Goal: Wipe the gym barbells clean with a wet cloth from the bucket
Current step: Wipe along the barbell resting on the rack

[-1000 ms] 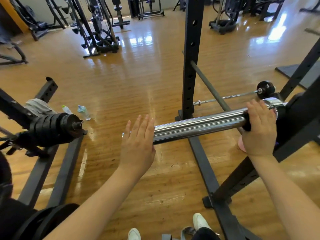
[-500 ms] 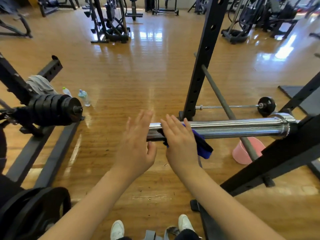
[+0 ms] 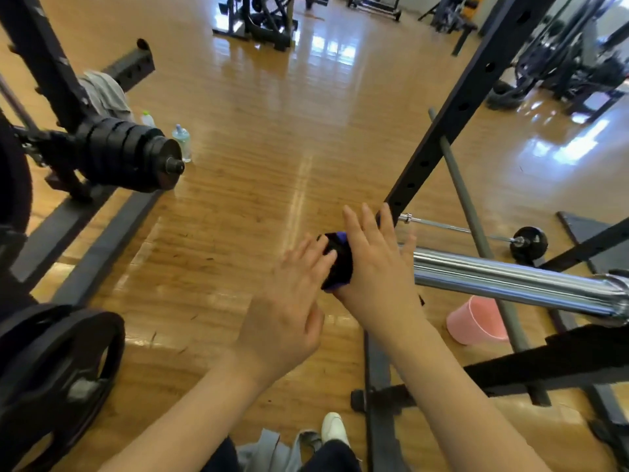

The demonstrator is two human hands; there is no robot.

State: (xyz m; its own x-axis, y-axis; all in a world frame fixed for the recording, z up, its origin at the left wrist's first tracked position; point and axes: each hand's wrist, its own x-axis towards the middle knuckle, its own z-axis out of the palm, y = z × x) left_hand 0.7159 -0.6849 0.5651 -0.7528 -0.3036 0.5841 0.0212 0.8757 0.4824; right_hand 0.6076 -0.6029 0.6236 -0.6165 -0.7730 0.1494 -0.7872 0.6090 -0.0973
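We have slid the dark blue wet cloth (image 3: 335, 258) along the polished chrome barbell sleeve (image 3: 510, 279) to its tip, right hand (image 3: 376, 264) pressing it flat-fingered, left hand (image 3: 289, 301) spread open against it.

Blue cloth (image 3: 335, 264); chrome barbell sleeve (image 3: 510, 281); pink bucket (image 3: 476, 321).

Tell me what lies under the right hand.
A dark blue cloth shows past the right hand, at the chrome barbell sleeve's end. The sleeve's tip is covered.
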